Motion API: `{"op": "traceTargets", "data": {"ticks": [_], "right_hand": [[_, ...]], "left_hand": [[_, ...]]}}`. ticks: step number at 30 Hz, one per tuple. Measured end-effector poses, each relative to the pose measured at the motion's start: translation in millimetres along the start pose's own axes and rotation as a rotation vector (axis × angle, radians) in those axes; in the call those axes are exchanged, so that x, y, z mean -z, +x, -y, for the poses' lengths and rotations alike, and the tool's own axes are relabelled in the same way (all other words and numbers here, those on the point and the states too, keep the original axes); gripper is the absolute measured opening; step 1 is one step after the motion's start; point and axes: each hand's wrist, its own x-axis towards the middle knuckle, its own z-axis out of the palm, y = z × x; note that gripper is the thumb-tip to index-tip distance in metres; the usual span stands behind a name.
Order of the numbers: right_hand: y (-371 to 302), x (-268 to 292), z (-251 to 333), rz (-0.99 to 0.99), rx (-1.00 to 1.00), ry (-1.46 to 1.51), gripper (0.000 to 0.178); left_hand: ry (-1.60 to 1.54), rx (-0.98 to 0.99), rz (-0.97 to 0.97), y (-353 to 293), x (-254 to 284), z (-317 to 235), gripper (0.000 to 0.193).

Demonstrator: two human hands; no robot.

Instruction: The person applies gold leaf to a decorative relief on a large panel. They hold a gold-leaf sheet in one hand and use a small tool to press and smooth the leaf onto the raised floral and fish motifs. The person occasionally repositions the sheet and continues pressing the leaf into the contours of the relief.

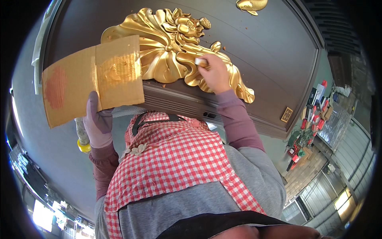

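My left hand (pixel 98 121), in a pale purple glove, grips the lower edge of a piece of cardboard (pixel 79 71). One half of the card carries a shiny gold smear, the other a reddish patch. My right hand (pixel 215 73), ungloved, pinches a small white-ended piece (pixel 201 62), its kind too small to tell. Beneath those fingers lies a gold lotus relief (pixel 169 47) with broad leaves and a flower, raised on a dark brown panel (pixel 262 59). The cardboard covers part of the relief's left leaf.
A gold fish ornament (pixel 252 5) sits at the panel's far edge, and a small gold plaque (pixel 286 114) at its near right corner. Orange-brown crumbs are scattered around the relief. Right of the panel, red and black items (pixel 314 115) are piled up. A yellow ring (pixel 84 147) shows beside my left wrist.
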Motion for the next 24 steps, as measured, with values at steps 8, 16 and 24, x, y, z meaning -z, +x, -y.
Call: {"op": "traceTargets", "data": {"ticks": [8,16,24], "right_hand": [[22.7,-5.6,8.9,0.08,0.197,-0.069,0.025],[-5.7,39.7,10.9,0.041,-0.1,0.099,0.021],[-7.0,-15.9,31.1,0.291,0.129,-0.064,0.017]], "left_hand": [[0.574,-0.471,0.098,-23.0,3.3,2.6,0.055],[-0.319,0.149,-0.096,-39.3,-1.2,9.6,0.039],[-0.313,0.158,-0.131,-46.1,-1.3,6.0,0.04]]}}
